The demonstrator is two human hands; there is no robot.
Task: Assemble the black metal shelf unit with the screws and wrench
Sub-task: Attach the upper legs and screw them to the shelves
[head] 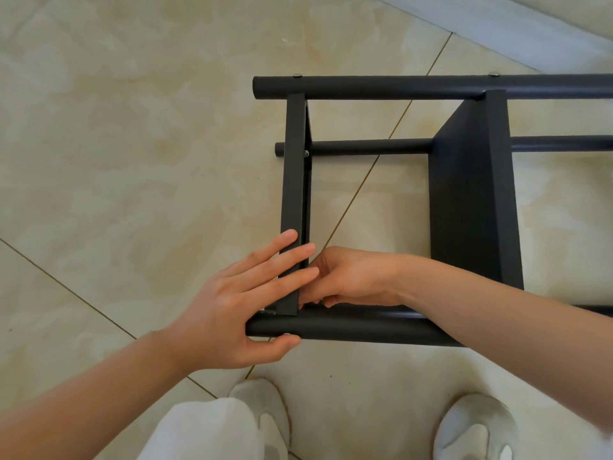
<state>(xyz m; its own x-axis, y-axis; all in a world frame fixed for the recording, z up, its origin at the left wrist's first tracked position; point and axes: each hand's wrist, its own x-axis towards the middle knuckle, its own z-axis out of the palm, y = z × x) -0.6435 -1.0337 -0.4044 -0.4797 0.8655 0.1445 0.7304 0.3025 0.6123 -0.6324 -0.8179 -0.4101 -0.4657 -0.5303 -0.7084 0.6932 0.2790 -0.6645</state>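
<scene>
Your left hand [232, 303]: fingers straight, flat across end panel [293, 180] of shelf unit [398, 87], thumb under near tube [348, 328]. Your right hand [351, 277]: inside frame, fingers curled at panel-tube corner; what they hold hidden. Shelf unit lies sideways on tiled floor [132, 127].

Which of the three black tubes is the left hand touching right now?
The near tube, closest to the shoes: the thumb of the left hand presses its end. The far tube, with two screw heads, and the thinner middle tube are untouched.
</scene>
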